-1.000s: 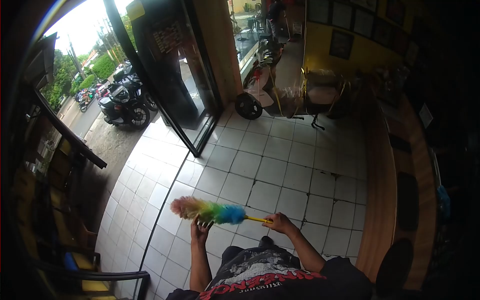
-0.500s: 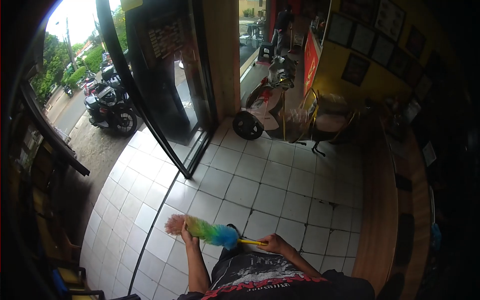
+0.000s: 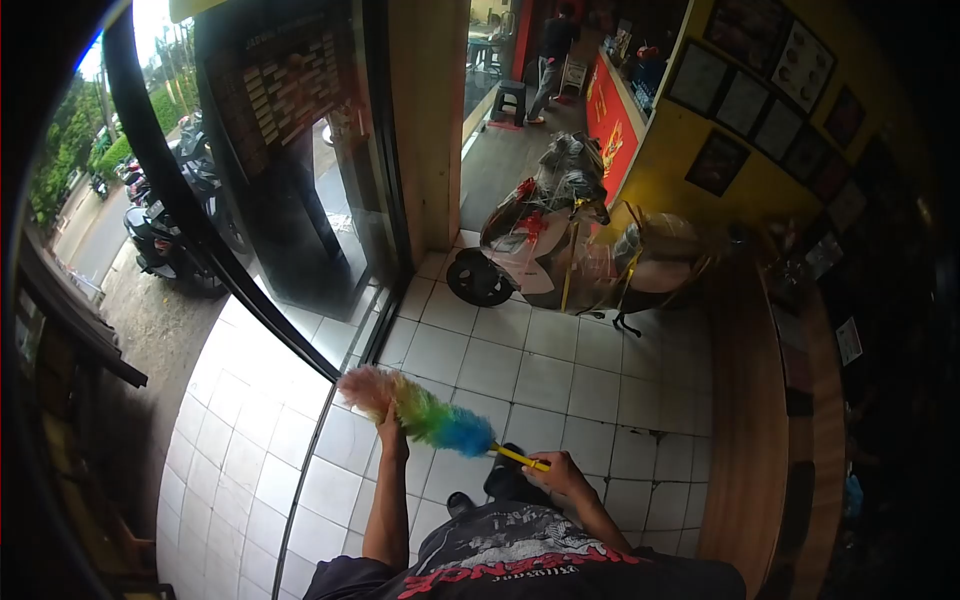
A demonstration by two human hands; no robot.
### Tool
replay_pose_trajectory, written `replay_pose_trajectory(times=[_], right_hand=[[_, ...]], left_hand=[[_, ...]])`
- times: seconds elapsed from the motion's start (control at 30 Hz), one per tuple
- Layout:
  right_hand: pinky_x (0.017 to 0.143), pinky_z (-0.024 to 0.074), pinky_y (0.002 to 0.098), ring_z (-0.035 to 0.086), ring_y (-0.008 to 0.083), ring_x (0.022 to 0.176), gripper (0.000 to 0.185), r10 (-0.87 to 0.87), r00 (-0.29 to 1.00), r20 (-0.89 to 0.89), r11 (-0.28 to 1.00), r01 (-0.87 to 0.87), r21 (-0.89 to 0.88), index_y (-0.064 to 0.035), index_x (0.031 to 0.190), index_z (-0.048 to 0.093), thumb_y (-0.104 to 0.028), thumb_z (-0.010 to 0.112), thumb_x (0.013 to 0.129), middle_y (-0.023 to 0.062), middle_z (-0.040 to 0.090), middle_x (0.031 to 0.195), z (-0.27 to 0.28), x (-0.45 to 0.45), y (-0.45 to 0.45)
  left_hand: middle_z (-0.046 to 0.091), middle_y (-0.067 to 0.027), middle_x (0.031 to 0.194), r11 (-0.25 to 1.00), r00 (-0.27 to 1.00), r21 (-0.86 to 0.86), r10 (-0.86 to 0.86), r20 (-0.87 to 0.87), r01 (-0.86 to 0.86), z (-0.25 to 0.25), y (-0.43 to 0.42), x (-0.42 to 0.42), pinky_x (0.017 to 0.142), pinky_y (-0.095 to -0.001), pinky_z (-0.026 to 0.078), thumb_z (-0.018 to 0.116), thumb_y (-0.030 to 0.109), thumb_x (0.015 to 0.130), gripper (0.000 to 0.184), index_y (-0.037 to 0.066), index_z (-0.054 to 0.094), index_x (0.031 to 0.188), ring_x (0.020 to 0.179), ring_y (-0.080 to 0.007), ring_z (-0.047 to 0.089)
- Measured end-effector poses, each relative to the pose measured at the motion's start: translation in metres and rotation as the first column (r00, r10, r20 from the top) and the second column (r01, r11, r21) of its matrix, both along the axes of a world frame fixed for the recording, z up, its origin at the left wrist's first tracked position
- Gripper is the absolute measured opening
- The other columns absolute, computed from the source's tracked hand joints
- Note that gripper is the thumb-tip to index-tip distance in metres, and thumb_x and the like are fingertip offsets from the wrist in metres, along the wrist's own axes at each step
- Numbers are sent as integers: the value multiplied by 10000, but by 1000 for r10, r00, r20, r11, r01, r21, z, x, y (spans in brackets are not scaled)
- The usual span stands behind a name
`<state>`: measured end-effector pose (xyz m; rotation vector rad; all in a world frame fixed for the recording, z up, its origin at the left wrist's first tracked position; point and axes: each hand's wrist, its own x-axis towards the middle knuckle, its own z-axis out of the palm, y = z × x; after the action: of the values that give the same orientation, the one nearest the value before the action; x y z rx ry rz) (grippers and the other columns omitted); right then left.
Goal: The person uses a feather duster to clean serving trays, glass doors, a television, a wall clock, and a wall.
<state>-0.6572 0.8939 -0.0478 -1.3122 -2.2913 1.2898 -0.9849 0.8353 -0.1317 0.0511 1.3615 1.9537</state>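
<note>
A rainbow-coloured fluffy duster (image 3: pixel 440 423) lies slantwise across the front of my body, pink at its far end, then yellow, green and blue. My right hand (image 3: pixel 562 474) is closed around its yellow handle. At the pink-and-yellow end, my left hand (image 3: pixel 391 428) grips the fluffy head from below, with some fingers hidden in the fibres. Under the handle, my dark shoes show on the white tiled floor (image 3: pixel 490 370).
Ahead stands a motor scooter (image 3: pixel 560 250) wrapped in plastic. A dark-framed glass door (image 3: pixel 300 200) is at the left, with parked motorcycles (image 3: pixel 185 210) outside. A wooden counter (image 3: pixel 745 430) runs along the right. A person (image 3: pixel 556 60) stands farther back near a black stool (image 3: pixel 508 103).
Both hands and the duster have moved: the fluffy end has risen, and the handle end has shifted slightly right and up. The view has turned a little, and my feet show more.
</note>
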Motion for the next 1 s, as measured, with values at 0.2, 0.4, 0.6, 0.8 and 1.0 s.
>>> replay_pose_trajectory(times=[0.2, 0.4, 0.6, 0.8, 1.0], right_hand=[[693, 490, 320, 647, 268, 766, 285, -75, 994, 76, 997, 76, 0, -18, 928, 647, -247, 672, 761, 161, 652, 805, -40, -24, 102], [699, 487, 397, 621, 341, 779, 274, -75, 909, 409, 997, 56, 59, 13, 915, 630, -231, 596, 795, 206, 632, 799, -76, -67, 228], [734, 485, 432, 605, 354, 849, 262, -76, 916, 393, 997, 72, 25, -9, 952, 603, -231, 541, 828, 214, 619, 874, -62, -113, 345], [638, 466, 370, 616, 297, 693, 304, -429, 901, 68, 901, 421, 109, 41, 1017, 566, -213, 463, 885, 198, 609, 754, -50, -173, 410], [647, 466, 395, 610, 334, 717, 254, -497, 838, 226, 855, 428, 293, 40, 933, 576, -191, 485, 879, 208, 603, 758, -76, -223, 445]], left_hand=[[617, -157, 951, 913, 956, -298, -293, -3, 279, -16, 49, -20, 514, -328, 526, 469, 164, 855, 311, -6, 519, 1111, 712, -257, 637], [629, -145, 817, 865, 973, -447, -220, 64, 225, -13, 99, -28, 484, -298, 499, 446, 111, 842, 252, 2, 531, 1053, 617, -215, 626], [612, -141, 793, 881, 979, -428, -186, 80, 202, -27, 160, -61, 487, -283, 487, 445, 150, 871, 229, 6, 529, 1029, 599, -200, 606], [614, -127, 781, 864, 936, -361, -336, 107, 351, -46, 254, -138, 501, -282, 487, 477, 179, 858, 241, 5, 535, 1015, 603, -210, 617], [610, -112, 770, 851, 898, -308, -439, 25, 424, -8, 334, -246, 495, -257, 465, 450, 119, 845, 217, 5, 543, 1004, 601, -182, 609]])
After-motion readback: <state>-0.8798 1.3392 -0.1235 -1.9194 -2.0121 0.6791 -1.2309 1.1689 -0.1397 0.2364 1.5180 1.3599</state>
